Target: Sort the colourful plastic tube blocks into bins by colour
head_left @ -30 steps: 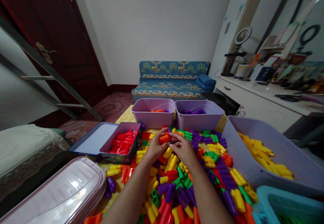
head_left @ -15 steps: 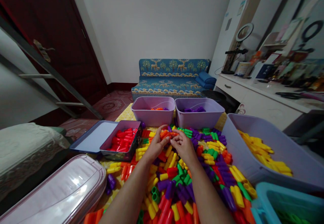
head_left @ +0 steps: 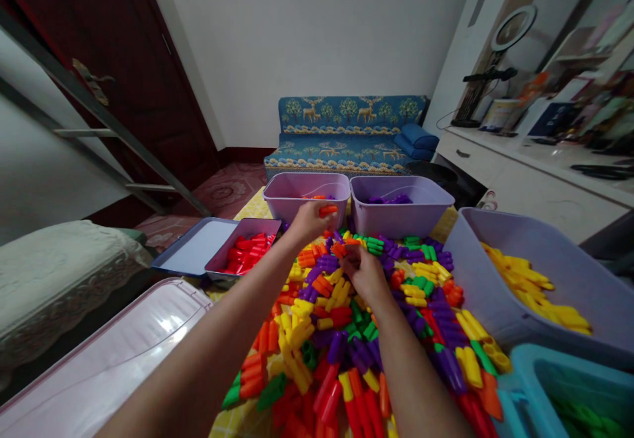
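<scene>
My left hand [head_left: 313, 219] is raised at the front wall of the left lilac bin [head_left: 282, 208], closed on an orange tube-shaped plastic block [head_left: 327, 211]. Lower and to its right, my right hand [head_left: 364, 269] pinches another orange tube-shaped block [head_left: 341, 250] just above the pile. Beneath both arms spreads a mixed heap of yellow, red, green, purple and orange blocks [head_left: 297, 322]. Inside the left bin, a few orange and purple pieces show. The right lilac bin [head_left: 401, 219] contains purple blocks [head_left: 395, 199].
A metal box [head_left: 220, 267] of red blocks stands open at the left, beside a translucent lid [head_left: 113, 359]. On the right are a large lilac bin [head_left: 495, 292] with yellow blocks and a turquoise bin [head_left: 528, 385] with green ones. A patterned sofa [head_left: 347, 141] stands behind.
My hands have moved apart: the left went up to the left bin with an orange block, while the right stays low with another. The view has shifted slightly.
</scene>
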A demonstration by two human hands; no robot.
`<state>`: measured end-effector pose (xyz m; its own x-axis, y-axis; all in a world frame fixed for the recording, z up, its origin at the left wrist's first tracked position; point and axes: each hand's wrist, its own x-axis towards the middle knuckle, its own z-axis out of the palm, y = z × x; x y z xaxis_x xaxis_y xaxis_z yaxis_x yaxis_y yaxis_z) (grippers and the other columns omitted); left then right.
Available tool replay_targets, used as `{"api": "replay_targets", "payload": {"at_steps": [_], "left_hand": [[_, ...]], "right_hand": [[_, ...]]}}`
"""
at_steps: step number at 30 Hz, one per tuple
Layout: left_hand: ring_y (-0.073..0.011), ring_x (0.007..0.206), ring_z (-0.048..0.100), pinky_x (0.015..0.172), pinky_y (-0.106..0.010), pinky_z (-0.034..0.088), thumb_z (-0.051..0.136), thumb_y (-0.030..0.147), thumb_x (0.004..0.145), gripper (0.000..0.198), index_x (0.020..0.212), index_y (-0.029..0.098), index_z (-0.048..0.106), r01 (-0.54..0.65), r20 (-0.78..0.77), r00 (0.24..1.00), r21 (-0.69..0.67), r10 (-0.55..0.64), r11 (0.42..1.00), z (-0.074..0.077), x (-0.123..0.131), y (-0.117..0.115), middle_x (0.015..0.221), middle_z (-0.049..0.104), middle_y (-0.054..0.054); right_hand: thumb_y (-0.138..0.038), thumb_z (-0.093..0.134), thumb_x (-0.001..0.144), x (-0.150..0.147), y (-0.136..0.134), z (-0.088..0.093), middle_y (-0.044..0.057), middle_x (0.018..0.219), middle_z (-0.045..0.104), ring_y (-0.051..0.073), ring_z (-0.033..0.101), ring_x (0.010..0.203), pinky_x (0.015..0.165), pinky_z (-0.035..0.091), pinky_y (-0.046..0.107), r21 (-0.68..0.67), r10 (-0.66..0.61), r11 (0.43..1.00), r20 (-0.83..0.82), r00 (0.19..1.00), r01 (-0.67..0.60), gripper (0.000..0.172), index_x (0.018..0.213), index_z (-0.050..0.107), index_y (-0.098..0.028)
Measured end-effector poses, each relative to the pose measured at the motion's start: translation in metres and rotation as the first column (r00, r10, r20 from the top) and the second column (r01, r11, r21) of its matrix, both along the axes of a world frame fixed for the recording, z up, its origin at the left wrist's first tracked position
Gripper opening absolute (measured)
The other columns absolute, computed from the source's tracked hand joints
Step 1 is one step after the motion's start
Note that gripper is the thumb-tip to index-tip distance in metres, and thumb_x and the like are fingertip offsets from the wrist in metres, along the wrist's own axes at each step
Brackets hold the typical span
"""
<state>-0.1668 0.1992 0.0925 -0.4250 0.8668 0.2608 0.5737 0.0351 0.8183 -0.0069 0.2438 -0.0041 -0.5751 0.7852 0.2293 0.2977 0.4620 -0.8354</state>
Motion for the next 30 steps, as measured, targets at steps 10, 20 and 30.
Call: {"api": "replay_targets", "payload": {"at_steps": [10,20,30], "left_hand": [[-0.0195,0.089,0.064,0.087,-0.034,0.047,0.053,0.014,0.078,0.030,0.105,0.015,0.067,-0.304,-0.444,0.858,-0.037,0.257,0.952,0.046,-0.060,0.047,0.096,0.069,-0.010],[-0.0312,0.118,0.054,0.096,-0.046,0.040,0.044,0.034,0.088,0.056,0.141,0.019,0.034,-0.382,-0.541,0.829,-0.359,0.144,0.852,0.031,-0.054,0.040,0.130,0.056,-0.019],[-0.0298,0.127,0.042,0.107,-0.049,0.029,0.056,0.034,0.083,0.047,0.129,0.025,0.052,-0.031,-0.721,0.675,-0.242,-0.158,0.970,0.006,-0.011,-0.022,0.138,0.045,-0.012]], "right_hand": [[-0.020,0.060,0.079,0.001,-0.003,0.002,0.006,0.086,0.071,0.019,0.066,0.079,0.069,0.048,0.027,0.002,0.026,1.000,0.085,0.996,-0.026,0.026,0.104,0.062,-0.017],[-0.018,0.059,0.077,0.001,-0.004,0.004,0.005,0.083,0.071,0.019,0.065,0.077,0.066,0.047,0.027,0.074,0.046,0.996,0.144,0.989,-0.057,0.020,0.096,0.066,-0.019],[-0.020,0.060,0.077,0.002,-0.003,0.003,0.005,0.083,0.072,0.019,0.066,0.079,0.070,0.047,0.027,0.055,0.061,0.996,0.145,0.988,-0.069,0.018,0.093,0.067,-0.020]]}}
